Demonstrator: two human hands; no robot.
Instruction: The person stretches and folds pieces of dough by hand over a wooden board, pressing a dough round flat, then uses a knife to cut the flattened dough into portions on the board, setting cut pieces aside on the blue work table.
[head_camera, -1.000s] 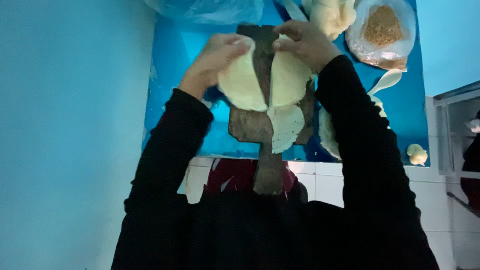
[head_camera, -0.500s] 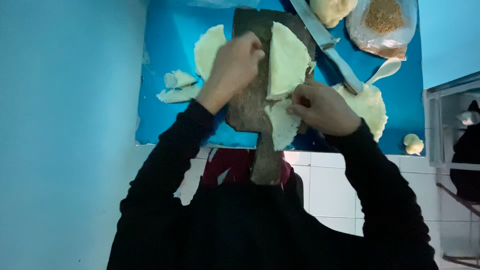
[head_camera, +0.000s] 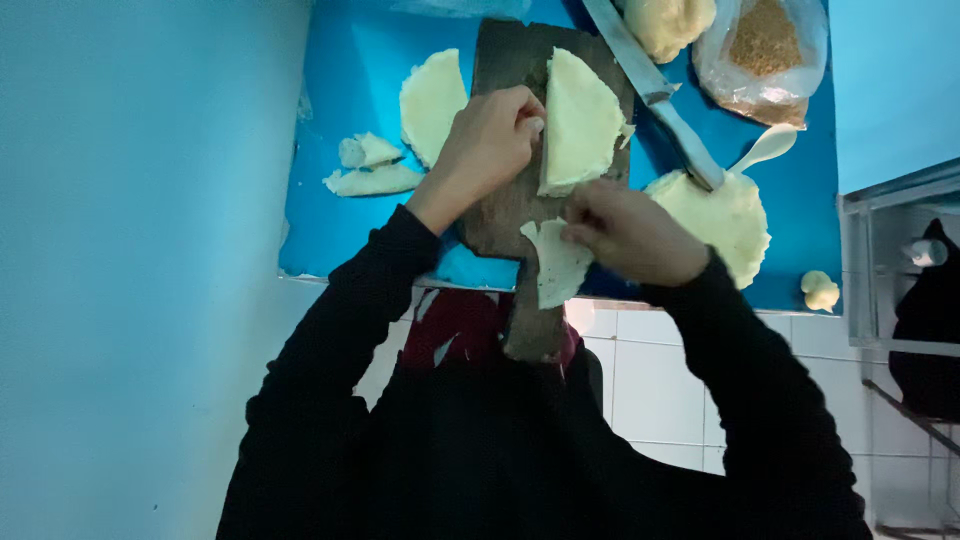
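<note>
Dough lies all over the blue worktop (head_camera: 330, 230), rolled thin and cut into pale pieces. A dark wooden board (head_camera: 505, 215) sits in the middle, its handle hanging over the near edge toward the person. The left hand (head_camera: 490, 145) is curled over the board, fingertips pressing the straight edge of a half-round sheet (head_camera: 578, 125) that lies on the board's right side. The right hand (head_camera: 625, 230) pinches a small strip (head_camera: 555, 265) at the board's lower end, the strip drooping past the worktop's edge. Left of the board lies another half-round (head_camera: 432, 100), and further left two small scraps (head_camera: 368, 165), just beside each other. A round sheet (head_camera: 725, 215) rests right of the board, with a long knife (head_camera: 650, 90) lying slantwise, its tip on that sheet, and a white spoon (head_camera: 765, 148) touching it. At the far edge sit a dough lump (head_camera: 670, 22) and a clear bag of brown crumbs (head_camera: 765, 45). A small ball (head_camera: 820, 290) sits near the right corner.
</note>
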